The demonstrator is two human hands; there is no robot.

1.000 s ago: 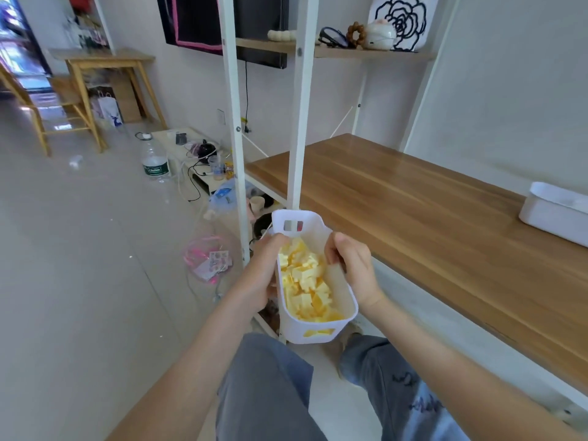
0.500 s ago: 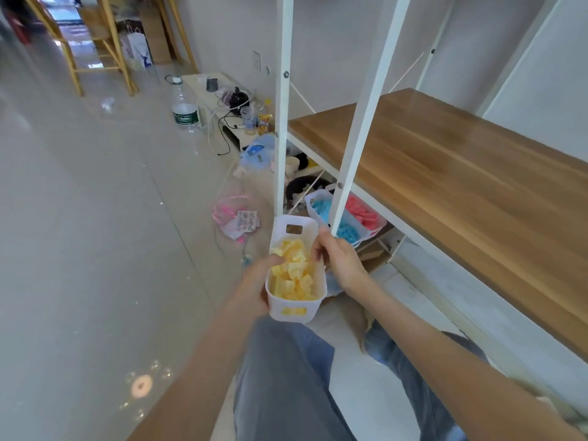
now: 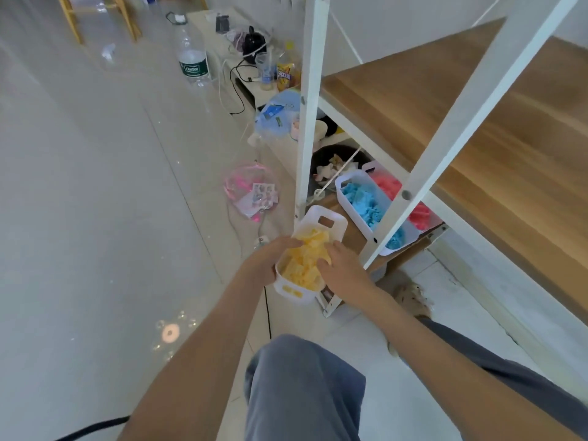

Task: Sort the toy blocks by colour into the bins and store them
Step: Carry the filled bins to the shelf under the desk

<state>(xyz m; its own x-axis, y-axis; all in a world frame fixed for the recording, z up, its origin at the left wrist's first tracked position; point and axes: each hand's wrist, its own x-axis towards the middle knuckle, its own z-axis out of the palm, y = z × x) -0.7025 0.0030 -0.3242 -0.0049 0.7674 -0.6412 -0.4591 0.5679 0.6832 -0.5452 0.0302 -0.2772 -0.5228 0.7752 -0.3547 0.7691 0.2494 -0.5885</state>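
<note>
Under the wooden desk, the blue bin and red bin are shelved side by side. Near-left of them, the yellow bin is clamped between left hand and right hand, apparently kept level for shelving alongside.

A: What are the arms doing?
B: Both are stretching forward and down from the bottom edge of the view, bare forearms converging toward the middle.
A: And the left hand?
B: It is gripping the left side of the bin, thumb lying over the rim, the other fingers hidden behind the wall.
A: The right hand?
B: It is clasping the right side, back of the hand facing up, fingers curling over the rim toward the inside. Both wrists are running straight on from the forearms, and the two hands are facing each other across the bin.
</note>
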